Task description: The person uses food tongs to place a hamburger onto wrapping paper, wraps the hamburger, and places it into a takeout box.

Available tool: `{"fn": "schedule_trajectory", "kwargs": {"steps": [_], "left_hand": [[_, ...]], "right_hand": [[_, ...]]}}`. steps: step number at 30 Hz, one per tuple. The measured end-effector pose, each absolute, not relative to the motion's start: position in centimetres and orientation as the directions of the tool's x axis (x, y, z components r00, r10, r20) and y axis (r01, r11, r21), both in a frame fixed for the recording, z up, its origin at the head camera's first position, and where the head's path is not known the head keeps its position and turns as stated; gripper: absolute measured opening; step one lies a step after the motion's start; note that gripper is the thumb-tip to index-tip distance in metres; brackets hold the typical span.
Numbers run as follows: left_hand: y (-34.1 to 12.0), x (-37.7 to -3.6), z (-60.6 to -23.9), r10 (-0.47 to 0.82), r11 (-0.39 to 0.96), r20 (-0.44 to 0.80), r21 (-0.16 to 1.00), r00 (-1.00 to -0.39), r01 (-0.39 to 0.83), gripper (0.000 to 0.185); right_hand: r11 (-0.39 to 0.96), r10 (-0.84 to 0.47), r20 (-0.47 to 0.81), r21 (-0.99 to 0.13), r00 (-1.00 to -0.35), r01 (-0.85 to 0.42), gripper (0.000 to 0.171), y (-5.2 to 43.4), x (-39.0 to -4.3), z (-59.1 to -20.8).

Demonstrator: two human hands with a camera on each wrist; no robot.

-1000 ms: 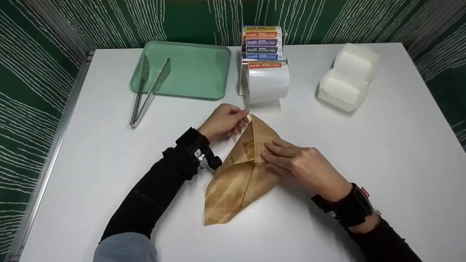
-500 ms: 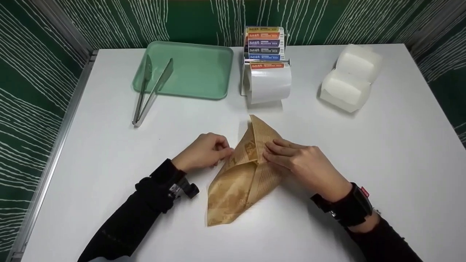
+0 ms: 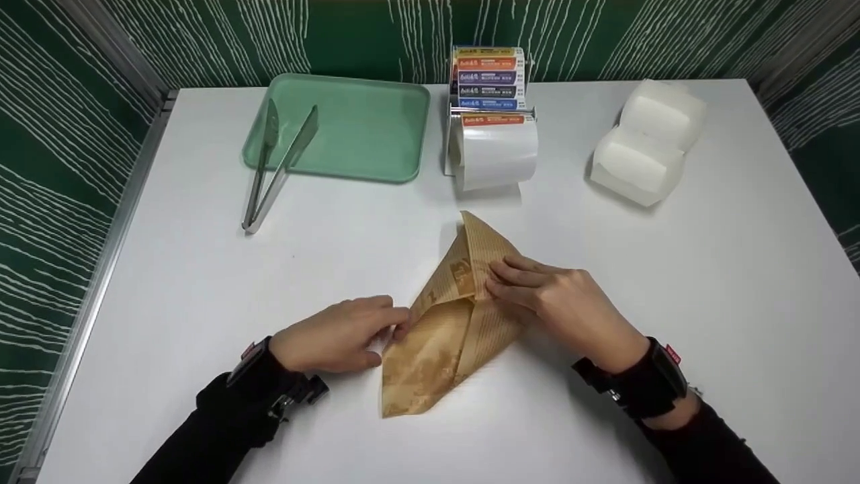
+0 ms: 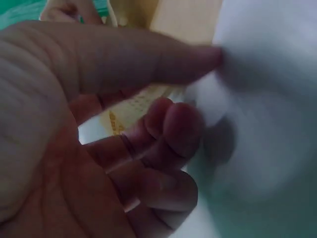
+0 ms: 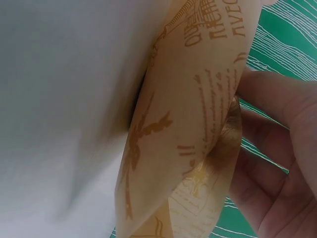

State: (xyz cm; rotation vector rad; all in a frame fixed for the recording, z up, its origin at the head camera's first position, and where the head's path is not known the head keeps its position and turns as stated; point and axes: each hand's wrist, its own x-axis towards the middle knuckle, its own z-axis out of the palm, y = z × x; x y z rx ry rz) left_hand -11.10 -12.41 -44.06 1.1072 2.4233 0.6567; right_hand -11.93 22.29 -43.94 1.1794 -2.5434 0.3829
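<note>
Brown printed wrapping paper (image 3: 447, 323) is lying folded into a cone-ish packet near the middle of the white worktop (image 3: 672, 282), pointed end toward the person, open end toward the label dispenser (image 3: 490, 117). Right hand (image 3: 557, 306) is pressing straightish fingers (image 3: 514, 282) down on the overlapped flap at the packet's upper middle, pinning the seam; in the right wrist view the paper (image 5: 198, 124) is bowing up beside the palm (image 5: 277, 163), so the fold is looking springy, not creased flat. Left hand (image 3: 336, 336) is resting palm down on the worktop with fingertips (image 3: 396, 319) touching the packet's left edge, fingers loosely curled in the left wrist view (image 4: 99, 124), gripping nothing that can be seen. The two hands are staying apart, one on each side of the seam. Risk as I'm judging it: if the right hand is lifting off, the flap is likely popping open since nothing is sticking it down. The left fingertips pushing sideways could be sliding the whole packet on the smooth top or skewing the fold. Pressing too hard could be crumpling or tearing the thin sheet. Metal tongs (image 3: 272, 168) leaning on the green tray (image 3: 366, 128) and the white clamshell box (image 3: 645, 141) are sitting well apart, out of the way
</note>
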Motion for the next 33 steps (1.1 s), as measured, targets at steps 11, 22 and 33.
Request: {"fn": "schedule_trajectory", "kwargs": {"steps": [11, 22, 33], "left_hand": [[-12.6, -9.4, -44.7, 0.845, 0.471, 0.007, 0.466, -0.535, 0.749, 0.009], [-12.1, -6.8, -44.4, 0.837, 0.523, -0.019, 0.326, -0.547, 0.788, 0.067], [-11.7, -6.6, -45.3, 0.83, 0.491, 0.165, 0.237, -0.532, 0.839, 0.031]], "right_hand": [[0.622, -0.689, 0.382, -0.125, -0.616, -0.773, 0.036, 22.3, -12.0, -44.0], [0.613, -0.682, 0.41, -0.131, -0.606, -0.779, 0.035, 22.2, -12.1, -44.1], [0.613, -0.681, 0.399, -0.147, -0.614, -0.776, 0.032, 22.2, -12.1, -44.0]]}}
